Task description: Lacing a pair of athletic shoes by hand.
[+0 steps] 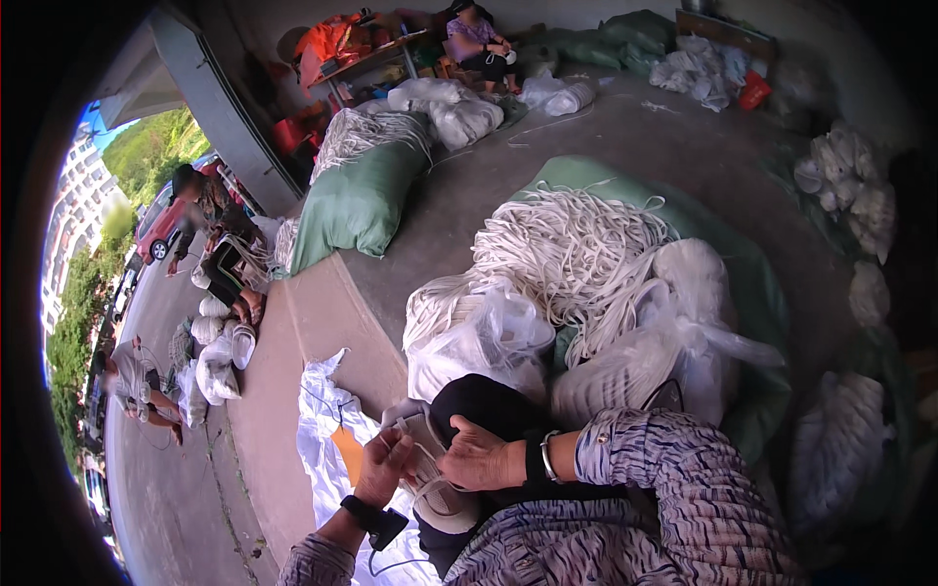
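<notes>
A pale beige shoe (pixel 447 509) lies in my lap, partly covered by my hands. White shoelace (pixel 427 461) crosses its upper between them. At the shoe's left side, my left hand (pixel 385 466) pinches the shoelace between thumb and fingers. My right hand (pixel 481 455) is closed over the shoe's right side, its thumb raised and the fingers curled; they appear to grip the lace, though the fingertips are partly hidden. A heap of loose white laces (pixel 576 249) lies in front of me on a green sack (pixel 752 293).
Clear plastic bags of shoes (pixel 479 342) stand just ahead of my knees. A white sheet (pixel 322 420) lies to my left. Another green sack (pixel 357 200) with laces stands farther off. People sit at the left and at the back (pixel 477 44); bagged goods line the right side.
</notes>
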Motion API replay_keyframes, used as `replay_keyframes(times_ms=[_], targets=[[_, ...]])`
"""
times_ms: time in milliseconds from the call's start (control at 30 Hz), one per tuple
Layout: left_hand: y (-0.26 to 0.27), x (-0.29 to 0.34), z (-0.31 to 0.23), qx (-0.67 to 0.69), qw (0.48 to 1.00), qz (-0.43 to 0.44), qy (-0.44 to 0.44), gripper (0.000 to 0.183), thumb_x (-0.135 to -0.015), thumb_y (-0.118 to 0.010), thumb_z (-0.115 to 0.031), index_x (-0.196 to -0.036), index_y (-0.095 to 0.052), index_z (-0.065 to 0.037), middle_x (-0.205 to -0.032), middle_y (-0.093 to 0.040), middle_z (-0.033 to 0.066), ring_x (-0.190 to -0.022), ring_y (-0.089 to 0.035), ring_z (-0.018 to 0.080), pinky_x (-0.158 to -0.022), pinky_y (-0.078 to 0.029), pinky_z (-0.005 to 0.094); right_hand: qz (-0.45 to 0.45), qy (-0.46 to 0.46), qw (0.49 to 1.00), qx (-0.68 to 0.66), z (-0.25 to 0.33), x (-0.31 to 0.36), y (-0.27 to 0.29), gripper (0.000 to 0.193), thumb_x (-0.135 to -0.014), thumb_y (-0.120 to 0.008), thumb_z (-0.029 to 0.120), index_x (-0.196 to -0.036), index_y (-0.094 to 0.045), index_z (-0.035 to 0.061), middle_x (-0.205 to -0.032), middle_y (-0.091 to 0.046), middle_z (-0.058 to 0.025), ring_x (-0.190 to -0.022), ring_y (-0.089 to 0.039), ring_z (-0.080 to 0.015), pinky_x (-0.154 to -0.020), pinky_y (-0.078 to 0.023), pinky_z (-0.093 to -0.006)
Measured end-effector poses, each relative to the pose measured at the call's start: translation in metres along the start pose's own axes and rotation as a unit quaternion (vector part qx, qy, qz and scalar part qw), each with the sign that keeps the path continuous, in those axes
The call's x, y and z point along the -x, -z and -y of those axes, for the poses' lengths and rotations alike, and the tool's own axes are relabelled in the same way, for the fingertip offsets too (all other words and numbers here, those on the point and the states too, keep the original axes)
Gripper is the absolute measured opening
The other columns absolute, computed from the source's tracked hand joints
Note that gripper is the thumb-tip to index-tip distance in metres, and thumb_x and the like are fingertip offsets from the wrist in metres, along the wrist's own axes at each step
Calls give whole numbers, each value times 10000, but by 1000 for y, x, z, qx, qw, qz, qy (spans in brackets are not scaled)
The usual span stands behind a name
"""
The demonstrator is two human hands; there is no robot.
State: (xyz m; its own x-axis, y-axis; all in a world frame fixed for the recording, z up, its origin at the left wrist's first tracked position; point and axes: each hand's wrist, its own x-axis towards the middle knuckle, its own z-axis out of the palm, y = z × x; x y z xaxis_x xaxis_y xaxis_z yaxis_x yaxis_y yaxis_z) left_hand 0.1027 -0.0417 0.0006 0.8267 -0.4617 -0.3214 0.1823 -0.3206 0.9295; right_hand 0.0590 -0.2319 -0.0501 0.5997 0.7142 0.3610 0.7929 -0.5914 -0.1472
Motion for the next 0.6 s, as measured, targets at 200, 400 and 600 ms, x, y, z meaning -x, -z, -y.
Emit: replay_keyframes(times_ms=[200, 400, 600], targets=[[-19, 23, 18, 86, 991, -80, -57, 245, -893, -596, -299, -837, -548, -65, -553, -489, -38, -456, -413, 42, -439, -317, 176, -10, -176, 941, -288, 2, -31, 21, 240, -826, -549, 228, -739, -601, 10, -632, -622, -142, -620, -635, -263, -622, -466, -399], [-18, 31, 15, 104, 987, -92, -79, 262, -890, -515, -276, -1054, -483, -74, -782, -481, -34, -698, -407, 61, -641, -343, 212, 167, -364, 666, -630, -13, -20, 45, 351, -941, -450, 302, -839, -599, 1, -761, -673, -124, -458, -604, -151, -390, -432, -217], [-13, 43, 22, 172, 979, -85, -70, 184, -925, -411, -243, -951, -521, -98, -651, -410, -56, -542, -313, 37, -509, -242, 186, -420, -476, 523, -569, -196, 156, 138, 314, -923, -497, 377, -786, -529, 96, -923, -644, -76, -835, -591, -169, -771, -456, -317]])
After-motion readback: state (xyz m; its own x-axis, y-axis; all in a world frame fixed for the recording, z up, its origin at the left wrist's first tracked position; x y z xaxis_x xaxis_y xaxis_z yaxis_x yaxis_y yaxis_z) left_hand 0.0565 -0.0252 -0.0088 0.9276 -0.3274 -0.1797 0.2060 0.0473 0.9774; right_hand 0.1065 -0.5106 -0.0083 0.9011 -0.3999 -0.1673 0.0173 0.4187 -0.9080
